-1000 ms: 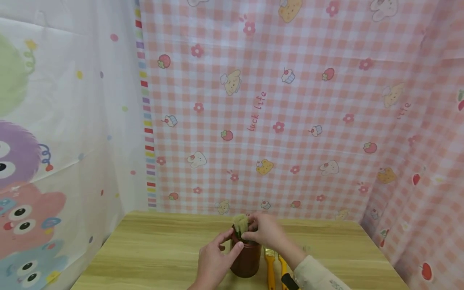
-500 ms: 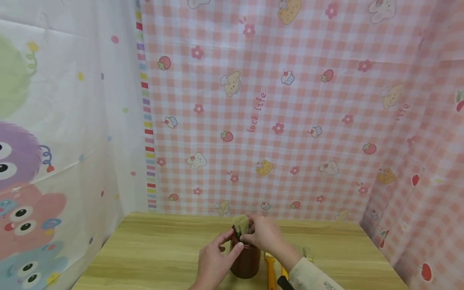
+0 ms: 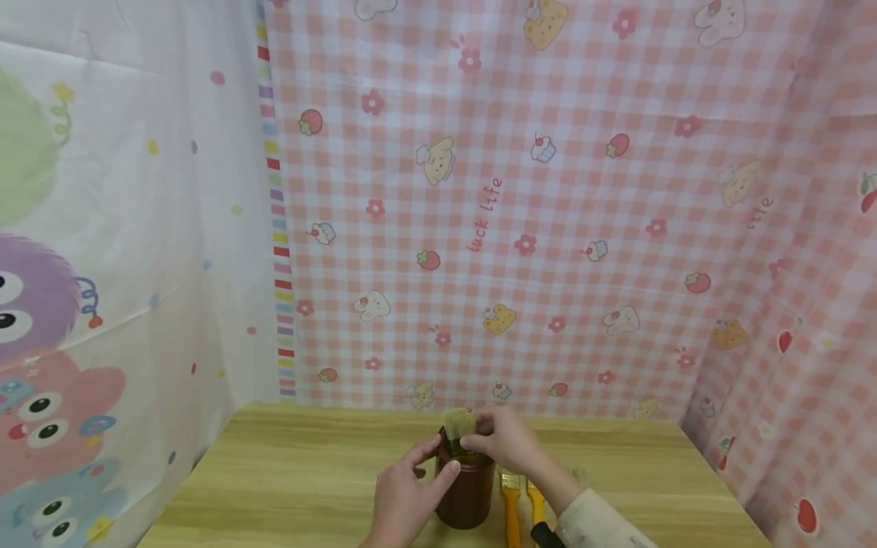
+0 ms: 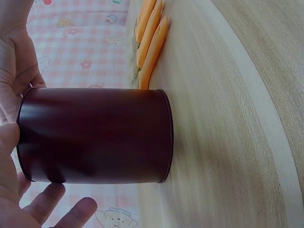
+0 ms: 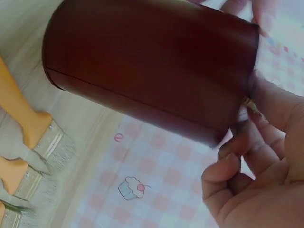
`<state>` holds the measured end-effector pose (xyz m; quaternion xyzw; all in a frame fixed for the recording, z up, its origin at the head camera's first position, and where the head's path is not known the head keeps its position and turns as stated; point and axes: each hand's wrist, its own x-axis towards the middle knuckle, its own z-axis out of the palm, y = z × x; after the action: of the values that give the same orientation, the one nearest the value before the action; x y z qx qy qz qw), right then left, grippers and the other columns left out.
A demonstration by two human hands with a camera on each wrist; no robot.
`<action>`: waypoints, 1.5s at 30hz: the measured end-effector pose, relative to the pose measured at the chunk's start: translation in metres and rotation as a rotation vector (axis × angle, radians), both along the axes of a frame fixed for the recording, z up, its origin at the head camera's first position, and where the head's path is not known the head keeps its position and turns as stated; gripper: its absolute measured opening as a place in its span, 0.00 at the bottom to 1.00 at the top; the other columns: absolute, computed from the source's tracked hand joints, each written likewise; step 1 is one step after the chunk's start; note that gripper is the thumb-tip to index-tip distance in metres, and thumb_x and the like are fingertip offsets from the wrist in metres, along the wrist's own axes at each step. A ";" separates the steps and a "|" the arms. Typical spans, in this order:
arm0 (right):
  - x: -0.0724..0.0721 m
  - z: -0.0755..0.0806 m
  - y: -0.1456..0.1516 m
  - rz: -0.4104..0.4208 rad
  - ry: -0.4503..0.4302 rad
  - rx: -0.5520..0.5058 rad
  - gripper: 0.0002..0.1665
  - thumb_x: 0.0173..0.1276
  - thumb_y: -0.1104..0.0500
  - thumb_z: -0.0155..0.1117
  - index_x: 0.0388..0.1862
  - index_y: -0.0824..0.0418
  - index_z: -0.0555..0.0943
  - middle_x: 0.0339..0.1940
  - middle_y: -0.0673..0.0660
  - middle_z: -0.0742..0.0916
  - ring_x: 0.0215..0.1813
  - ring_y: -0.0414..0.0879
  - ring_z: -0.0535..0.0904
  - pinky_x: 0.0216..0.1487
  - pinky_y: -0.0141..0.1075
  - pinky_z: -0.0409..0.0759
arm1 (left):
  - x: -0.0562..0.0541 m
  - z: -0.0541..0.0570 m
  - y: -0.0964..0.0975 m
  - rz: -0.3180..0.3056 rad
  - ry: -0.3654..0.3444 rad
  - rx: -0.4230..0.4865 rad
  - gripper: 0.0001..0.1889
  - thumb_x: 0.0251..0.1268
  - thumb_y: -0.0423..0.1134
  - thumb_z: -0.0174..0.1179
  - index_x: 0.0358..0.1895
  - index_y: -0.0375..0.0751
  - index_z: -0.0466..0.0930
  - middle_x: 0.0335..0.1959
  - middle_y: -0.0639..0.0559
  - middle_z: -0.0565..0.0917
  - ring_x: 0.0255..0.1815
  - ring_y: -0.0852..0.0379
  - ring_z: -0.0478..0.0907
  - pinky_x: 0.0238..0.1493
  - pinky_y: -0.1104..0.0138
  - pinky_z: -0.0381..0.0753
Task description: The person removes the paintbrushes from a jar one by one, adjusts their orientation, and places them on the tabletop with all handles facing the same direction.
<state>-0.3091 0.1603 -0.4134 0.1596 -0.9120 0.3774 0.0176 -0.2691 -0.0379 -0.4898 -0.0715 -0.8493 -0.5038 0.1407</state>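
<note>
A dark reddish-brown cylindrical cup (image 3: 466,495) stands on the wooden table, its mouth facing up. My left hand (image 3: 406,495) holds it near the rim, thumb on the near side and fingers around the left; the cup (image 4: 95,135) fills much of the left wrist view. Pale bristles of a paintbrush (image 3: 459,423) stick up out of the cup's mouth, its lower part hidden inside. My right hand (image 3: 510,441) pinches this brush at the rim with thumb and curled fingers. In the right wrist view, the fingers (image 5: 228,166) mostly hide the brush beside the cup (image 5: 156,66).
Right of the cup lie paintbrushes with orange handles, one nearest the cup (image 3: 511,502) and another beside it (image 3: 537,502). A third brush (image 5: 8,216) shows in the right wrist view. Behind the wooden table (image 3: 294,472) hangs a pink checked cloth (image 3: 582,190).
My right hand dips slightly, then comes back up, and the brush's bristles shift a little to the right. My left hand and the cup stay nearly in place.
</note>
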 end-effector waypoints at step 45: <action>0.012 -0.071 0.224 -0.321 -0.386 -0.007 0.12 0.78 0.57 0.67 0.37 0.64 0.81 0.24 0.49 0.78 0.25 0.41 0.64 0.29 0.35 0.68 | 0.001 -0.001 0.000 0.005 0.017 -0.016 0.28 0.66 0.61 0.74 0.66 0.57 0.87 0.57 0.50 0.92 0.44 0.44 0.92 0.42 0.57 0.91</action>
<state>-0.2968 0.3842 -0.4840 -0.0626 -0.9108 0.3963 -0.0968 -0.2681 -0.0378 -0.4911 -0.0748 -0.8521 -0.4962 0.1486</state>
